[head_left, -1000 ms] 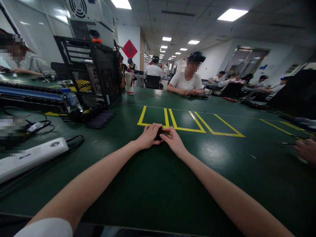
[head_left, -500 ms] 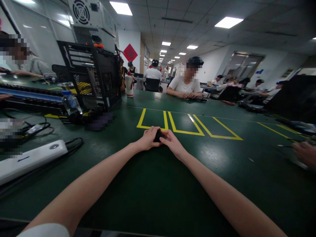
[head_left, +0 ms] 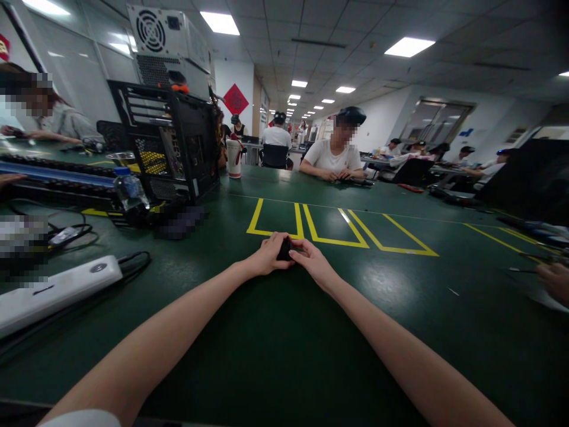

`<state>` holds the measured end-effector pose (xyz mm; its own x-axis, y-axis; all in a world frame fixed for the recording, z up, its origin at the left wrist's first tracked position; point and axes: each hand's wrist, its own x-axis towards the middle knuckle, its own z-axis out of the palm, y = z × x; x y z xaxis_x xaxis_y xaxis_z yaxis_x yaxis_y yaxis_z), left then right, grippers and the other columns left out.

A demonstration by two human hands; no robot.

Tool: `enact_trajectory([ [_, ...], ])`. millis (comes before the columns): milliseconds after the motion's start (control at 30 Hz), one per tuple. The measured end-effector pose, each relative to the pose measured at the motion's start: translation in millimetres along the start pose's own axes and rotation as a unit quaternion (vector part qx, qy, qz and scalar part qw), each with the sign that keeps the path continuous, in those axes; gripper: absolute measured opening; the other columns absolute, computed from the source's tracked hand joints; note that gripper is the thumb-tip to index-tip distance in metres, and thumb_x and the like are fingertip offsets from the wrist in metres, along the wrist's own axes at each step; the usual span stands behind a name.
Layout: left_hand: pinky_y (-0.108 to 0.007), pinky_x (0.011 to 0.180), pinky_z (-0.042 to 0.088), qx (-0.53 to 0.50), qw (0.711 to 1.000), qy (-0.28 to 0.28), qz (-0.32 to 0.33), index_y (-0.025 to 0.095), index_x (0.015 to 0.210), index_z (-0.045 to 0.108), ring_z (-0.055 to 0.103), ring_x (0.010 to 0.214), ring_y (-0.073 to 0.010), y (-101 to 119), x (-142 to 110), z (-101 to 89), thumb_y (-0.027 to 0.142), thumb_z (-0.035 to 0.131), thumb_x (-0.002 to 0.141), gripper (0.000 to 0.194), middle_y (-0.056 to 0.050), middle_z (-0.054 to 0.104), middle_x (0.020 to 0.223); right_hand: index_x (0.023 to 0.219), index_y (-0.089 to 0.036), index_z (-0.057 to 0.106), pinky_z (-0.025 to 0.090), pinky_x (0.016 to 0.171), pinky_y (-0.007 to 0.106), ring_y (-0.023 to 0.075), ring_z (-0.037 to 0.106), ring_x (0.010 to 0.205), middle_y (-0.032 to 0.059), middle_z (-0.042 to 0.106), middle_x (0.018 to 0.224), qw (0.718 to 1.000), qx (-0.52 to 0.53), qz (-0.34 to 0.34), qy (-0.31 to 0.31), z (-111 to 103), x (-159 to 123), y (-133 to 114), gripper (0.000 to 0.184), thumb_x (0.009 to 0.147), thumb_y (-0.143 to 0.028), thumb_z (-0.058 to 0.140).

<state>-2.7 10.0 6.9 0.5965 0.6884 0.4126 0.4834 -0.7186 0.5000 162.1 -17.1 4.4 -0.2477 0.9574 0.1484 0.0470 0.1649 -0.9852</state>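
Note:
Both my hands meet over the green table (head_left: 284, 356), just in front of the yellow tape marks (head_left: 306, 237). Between them is a small black object (head_left: 284, 250), mostly covered by fingers, so I cannot make out its kind. My left hand (head_left: 270, 254) is closed around its left side, thumb toward me. On the other side, my right hand (head_left: 310, 256) pinches its right edge with thumb and fingertips.
To the left stand a black computer case (head_left: 178, 142) with a metal power supply (head_left: 171, 35) on top, a water bottle (head_left: 131, 190) and a white power strip (head_left: 62, 290) with cables. A paper cup (head_left: 233, 157) is farther back. Across the table sits a person (head_left: 335, 154); another person's hand (head_left: 555, 281) is at right.
The whole view has shifted slightly downward. My hands stay together on the black object, a little more of which shows between them.

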Motion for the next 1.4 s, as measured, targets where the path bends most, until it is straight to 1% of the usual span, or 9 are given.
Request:
enact_trajectory([
  [267,-0.048,0.089,0.036,-0.011,1.0,0.0,-0.011,0.018,0.117,0.034,0.046,0.104,-0.0261,-2.7,2.2,2.0,0.038,0.06,0.07,0.057,-0.011,0.045,0.111,0.091,-0.022,0.054,0.042,0.086,0.036,0.0164,0.052,0.098,0.0024,0.055,0.101,0.999,-0.023,-0.027,0.033,4.5,-3.8,-5.5,0.024,0.071,-0.034,0.059],
  [400,-0.048,0.089,0.035,-0.021,1.0,0.001,-0.021,0.018,0.116,0.035,0.046,0.103,-0.0264,-4.9,2.8,4.8,0.039,0.061,0.069,0.057,-0.011,0.045,0.112,0.096,-0.021,0.054,0.043,0.085,0.036,0.0166,0.053,0.096,0.0035,0.057,0.1,0.999,-0.008,0.002,0.045,3.3,-0.3,-1.7,0.03,0.069,-0.031,0.061],
  [500,-0.046,0.086,0.038,-0.047,0.998,-0.015,-0.032,0.018,0.112,0.039,0.047,0.1,-0.025,-4.9,3.4,4.4,0.039,0.06,0.07,0.052,-0.01,0.047,0.109,0.097,-0.02,0.055,0.042,0.086,0.037,0.0168,0.054,0.095,0.0044,0.058,0.1,0.999,-0.014,0.018,0.032,0.7,0.7,1.0,0.031,0.069,-0.031,0.06],
  [633,-0.04,0.078,0.043,-0.073,0.996,-0.038,-0.045,0.017,0.106,0.043,0.05,0.091,-0.022,-6.0,5.1,2.4,0.037,0.06,0.07,0.046,-0.008,0.049,0.102,0.095,-0.021,0.055,0.043,0.085,0.037,0.0162,0.055,0.092,0.0024,0.057,0.099,1.0,-0.01,0.005,0.008,-0.8,-2.3,-1.6,0.027,0.069,-0.027,0.061],
  [833,-0.038,0.077,0.044,-0.098,0.992,-0.052,-0.053,0.016,0.108,0.042,0.05,0.089,-0.0207,-9.4,7.0,1.8,0.041,0.061,0.069,0.049,-0.008,0.048,0.102,0.082,-0.02,0.054,0.044,0.082,0.036,0.0159,0.054,0.089,0.0005,0.056,0.087,0.997,-0.064,-0.02,0.036,2.1,-3.0,-9.7,0.015,0.071,-0.03,0.058],
  [933,-0.038,0.078,0.044,-0.107,0.991,-0.06,-0.057,0.016,0.108,0.041,0.05,0.09,-0.0204,-9.9,7.4,1.7,0.041,0.061,0.069,0.051,-0.008,0.047,0.102,0.085,-0.02,0.054,0.045,0.082,0.037,0.0161,0.054,0.089,0.0012,0.056,0.089,0.997,-0.061,-0.002,0.047,1.4,-0.1,-8.9,0.018,0.07,-0.028,0.059],
  [1100,-0.036,0.078,0.044,-0.116,0.989,-0.069,-0.06,0.016,0.109,0.04,0.049,0.09,-0.0196,-9.1,6.5,0.4,0.041,0.061,0.07,0.051,-0.008,0.045,0.104,0.097,-0.02,0.054,0.043,0.087,0.04,0.0179,0.055,0.096,0.0044,0.056,0.103,0.998,-0.065,0.008,0.011,-0.9,-0.6,-7.9,0.026,0.072,-0.025,0.057],
  [1200,-0.036,0.078,0.044,-0.115,0.99,-0.068,-0.055,0.016,0.11,0.039,0.049,0.091,-0.0199,-10.0,6.3,0.7,0.041,0.06,0.07,0.051,-0.009,0.045,0.105,0.096,-0.021,0.052,0.044,0.087,0.039,0.0175,0.055,0.096,0.0033,0.055,0.103,0.998,-0.058,-0.001,-0.007,-0.1,-2.7,-8.5,0.024,0.072,-0.022,0.056],
  [1400,-0.037,0.08,0.042,-0.1,0.991,-0.062,-0.06,0.015,0.107,0.041,0.049,0.091,-0.0216,-10.3,8.1,1.4,0.044,0.062,0.067,0.054,-0.009,0.046,0.103,0.085,-0.019,0.05,0.046,0.082,0.035,0.014,0.058,0.087,0.0007,0.053,0.094,0.998,-0.056,-0.025,0.014,-0.2,-1.3,-4.2,0.015,0.072,-0.023,0.056],
])
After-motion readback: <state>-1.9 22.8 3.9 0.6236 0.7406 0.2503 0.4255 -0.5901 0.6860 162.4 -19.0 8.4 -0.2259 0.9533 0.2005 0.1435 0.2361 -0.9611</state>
